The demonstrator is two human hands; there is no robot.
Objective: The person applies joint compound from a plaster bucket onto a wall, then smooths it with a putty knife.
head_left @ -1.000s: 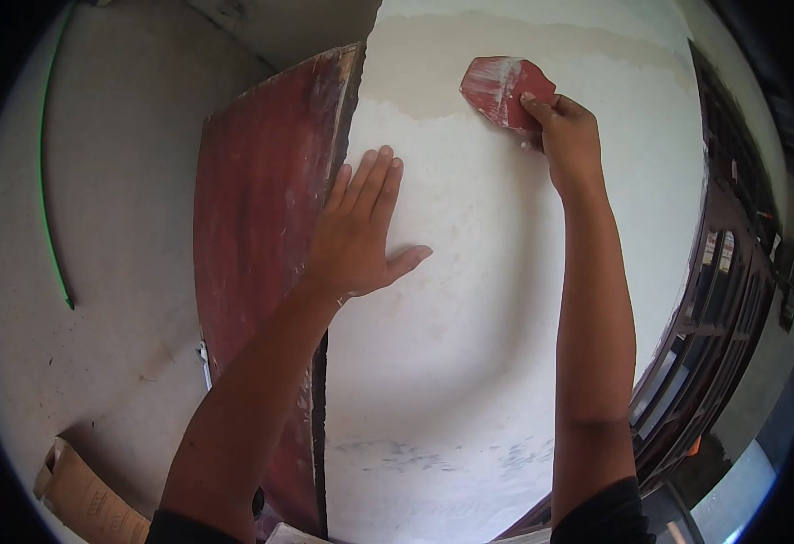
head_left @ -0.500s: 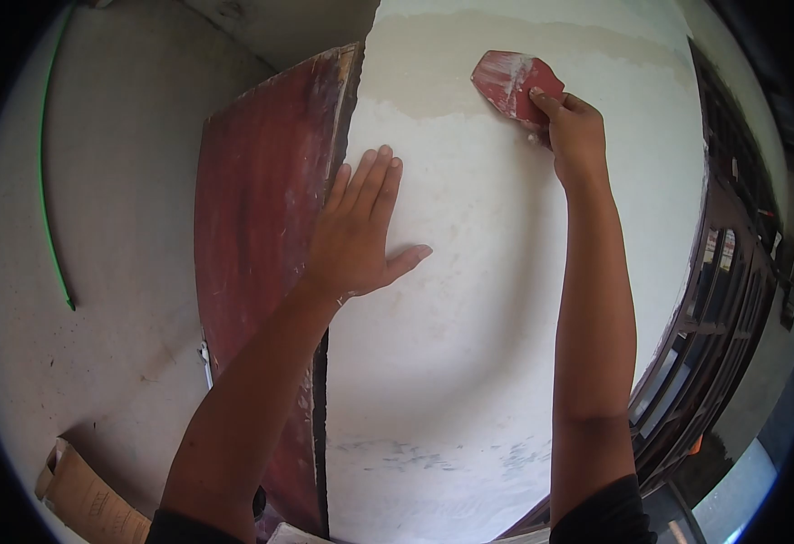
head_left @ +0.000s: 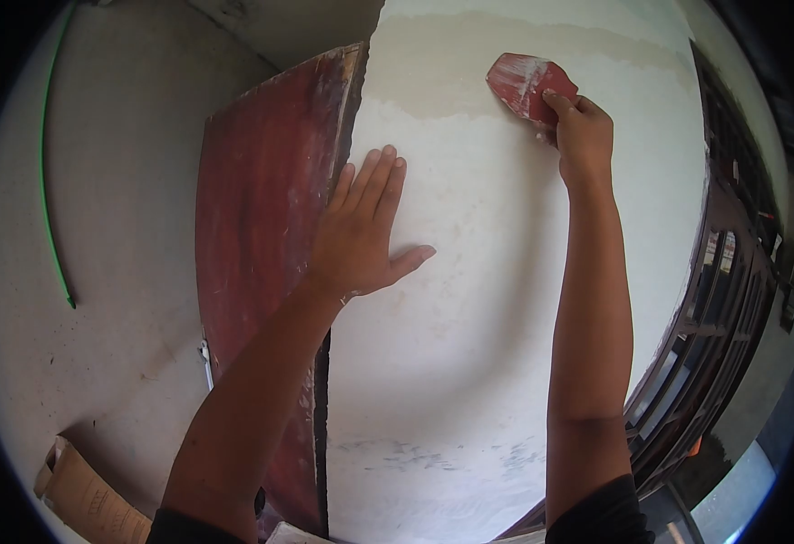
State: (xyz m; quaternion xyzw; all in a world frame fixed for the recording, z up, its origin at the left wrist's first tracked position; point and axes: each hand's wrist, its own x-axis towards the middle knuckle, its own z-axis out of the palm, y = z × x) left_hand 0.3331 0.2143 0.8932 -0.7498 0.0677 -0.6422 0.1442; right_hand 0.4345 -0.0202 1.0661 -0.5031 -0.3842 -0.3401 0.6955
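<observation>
In my right hand (head_left: 584, 136) is a red putty scraper (head_left: 528, 86) smeared with white putty, held against or just off the upper part of the white wall (head_left: 451, 308). My thumb presses on its near face, and the other fingers are mostly behind it. A darker, damp-looking band of putty (head_left: 442, 63) runs across the wall's top, by the scraper. My left hand (head_left: 360, 218) lies flat on the wall's left edge, fingers pointing up and thumb out to the side, holding nothing. Beside it stands a dark red wooden door (head_left: 261, 208).
A dark wooden window frame (head_left: 723, 263) borders the wall on the right. On the far left, a green cord (head_left: 45, 181) hangs along a grey wall (head_left: 125, 181). A cardboard box (head_left: 93, 499) sits at the lower left.
My right hand and the scraper have shifted slightly to the right along the wall. My left hand has stayed nearly in place.
</observation>
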